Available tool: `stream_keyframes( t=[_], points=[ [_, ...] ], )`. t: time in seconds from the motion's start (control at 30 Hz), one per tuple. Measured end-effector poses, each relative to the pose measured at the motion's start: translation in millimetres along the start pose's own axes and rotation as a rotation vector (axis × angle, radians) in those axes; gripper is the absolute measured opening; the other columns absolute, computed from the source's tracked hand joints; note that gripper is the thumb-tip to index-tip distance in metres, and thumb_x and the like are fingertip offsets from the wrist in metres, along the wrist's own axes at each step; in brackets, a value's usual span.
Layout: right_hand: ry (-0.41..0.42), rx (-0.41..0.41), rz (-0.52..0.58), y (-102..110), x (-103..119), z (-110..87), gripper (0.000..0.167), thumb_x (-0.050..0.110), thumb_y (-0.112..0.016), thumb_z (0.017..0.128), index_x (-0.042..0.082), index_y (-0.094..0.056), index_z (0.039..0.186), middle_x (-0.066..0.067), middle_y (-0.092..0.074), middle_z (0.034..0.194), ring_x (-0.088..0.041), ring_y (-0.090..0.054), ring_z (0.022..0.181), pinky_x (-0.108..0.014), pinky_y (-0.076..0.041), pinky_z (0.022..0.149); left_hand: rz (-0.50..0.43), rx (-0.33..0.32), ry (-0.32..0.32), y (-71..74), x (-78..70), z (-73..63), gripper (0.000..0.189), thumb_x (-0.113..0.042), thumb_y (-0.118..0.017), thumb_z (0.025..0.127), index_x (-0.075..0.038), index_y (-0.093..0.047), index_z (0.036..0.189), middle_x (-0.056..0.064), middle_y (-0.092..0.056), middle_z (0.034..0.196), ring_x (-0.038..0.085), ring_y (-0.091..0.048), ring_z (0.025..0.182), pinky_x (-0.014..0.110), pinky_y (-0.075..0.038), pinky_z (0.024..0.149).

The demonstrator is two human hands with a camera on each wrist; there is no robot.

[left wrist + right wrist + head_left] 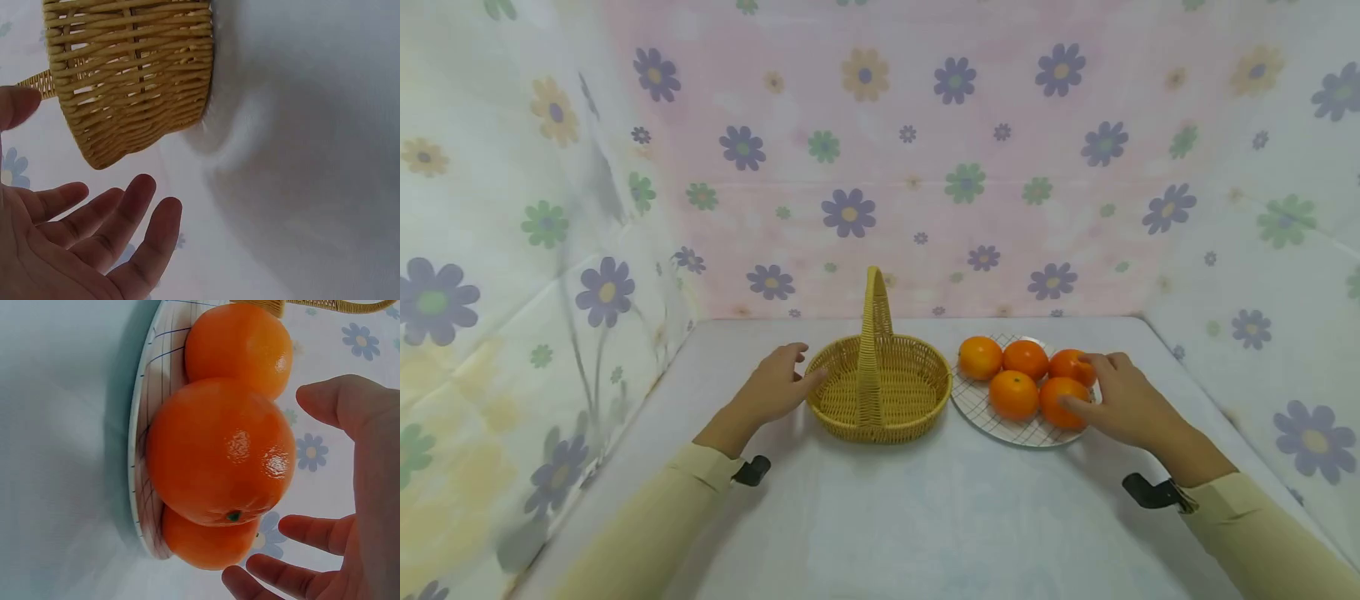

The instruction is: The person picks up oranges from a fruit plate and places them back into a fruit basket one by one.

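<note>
A yellow wicker basket point(883, 434) with a tall arched handle stands on the table, and no contents show inside it. My left hand point(775, 387) is at its left side, thumb at the rim in the head view. In the left wrist view those fingers point(156, 237) are spread and apart from the wicker wall point(134, 69). Several oranges lie on a round checked plate point(992, 425) to the basket's right. Around the right-hand ones, my right hand point(1131, 408) hovers with thumb and fingers parted. The right wrist view shows a gap between it and the nearest orange point(219, 450).
A pale cloth covers the table point(880, 525). Flower-printed fabric point(880, 125) hangs behind and at both sides. The plate's left edge is close beside the basket. Each wrist carries a small black device, such as the one point(1150, 492) on the right.
</note>
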State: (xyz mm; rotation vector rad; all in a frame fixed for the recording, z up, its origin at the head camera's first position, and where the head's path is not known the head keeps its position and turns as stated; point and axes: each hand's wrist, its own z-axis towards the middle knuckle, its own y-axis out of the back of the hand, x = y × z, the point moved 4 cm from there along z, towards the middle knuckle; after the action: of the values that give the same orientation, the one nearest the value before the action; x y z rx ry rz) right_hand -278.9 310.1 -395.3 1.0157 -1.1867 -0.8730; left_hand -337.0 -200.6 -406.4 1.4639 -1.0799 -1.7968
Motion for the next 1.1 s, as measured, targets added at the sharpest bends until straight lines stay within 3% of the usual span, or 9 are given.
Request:
stream_keyframes(
  t=[0.23, 0.4, 0.63, 0.87, 1.1],
  points=[
    [-0.025, 0.028, 0.014, -10, -5, -2.1, 0.098, 0.073, -0.067, 0.087, -0.006, -0.046, 0.141, -0.034, -0.047, 0.131, -0.041, -0.058, 0.103, -0.065, -0.056, 0.09, -0.04, -0.01, 0.051, -7.6, 4.2, 8.2, 0.069, -0.047, -0.057, 0.104, 0.001, -0.043, 0.15, 0.023, -0.057, 0.142, 0.038, -0.063, 0.12, 0.053, -0.058, 0.096],
    [-0.021, 0.022, 0.007, -16, -8, -2.7, 0.101, 0.074, -0.07, 0.083, -0.004, -0.046, 0.143, -0.028, -0.051, 0.123, -0.033, -0.057, 0.096, -0.052, -0.058, 0.079, -0.06, -0.016, 0.089, -11.8, 10.3, 11.5, 0.065, -0.046, -0.058, 0.102, 0.0, -0.046, 0.147, 0.022, -0.06, 0.139, 0.038, -0.063, 0.12, 0.051, -0.059, 0.093],
    [-0.04, 0.023, 0.044, -20, -7, -4.3, 0.102, 0.071, -0.076, 0.081, -0.001, -0.045, 0.144, -0.028, -0.053, 0.128, -0.037, -0.059, 0.104, -0.057, -0.058, 0.084, -0.105, -0.011, 0.149, -16.3, 16.4, 14.7, 0.06, -0.047, -0.06, 0.1, -0.006, -0.05, 0.143, 0.02, -0.063, 0.133, 0.036, -0.064, 0.116, 0.047, -0.06, 0.087],
    [-0.038, -0.002, 0.082, -23, -8, -5.3, 0.101, 0.067, -0.081, 0.079, -0.002, -0.046, 0.145, -0.026, -0.058, 0.126, -0.037, -0.06, 0.105, -0.053, -0.059, 0.082, -0.105, -0.02, 0.196, -21.8, 20.5, 16.2, 0.055, -0.045, -0.059, 0.099, -0.01, -0.056, 0.142, 0.019, -0.066, 0.128, 0.033, -0.066, 0.109, 0.043, -0.061, 0.085],
    [-0.064, -0.013, 0.092, -27, -12, -7.0, 0.102, 0.069, -0.081, 0.076, -0.001, -0.046, 0.142, -0.024, -0.064, 0.129, -0.039, -0.062, 0.11, -0.056, -0.059, 0.085, -0.192, -0.039, 0.225, -29.5, 18.8, 14.6, 0.047, -0.036, -0.054, 0.101, -0.01, -0.059, 0.14, 0.012, -0.07, 0.109, 0.022, -0.067, 0.082, 0.03, -0.058, 0.065]
  ],
)
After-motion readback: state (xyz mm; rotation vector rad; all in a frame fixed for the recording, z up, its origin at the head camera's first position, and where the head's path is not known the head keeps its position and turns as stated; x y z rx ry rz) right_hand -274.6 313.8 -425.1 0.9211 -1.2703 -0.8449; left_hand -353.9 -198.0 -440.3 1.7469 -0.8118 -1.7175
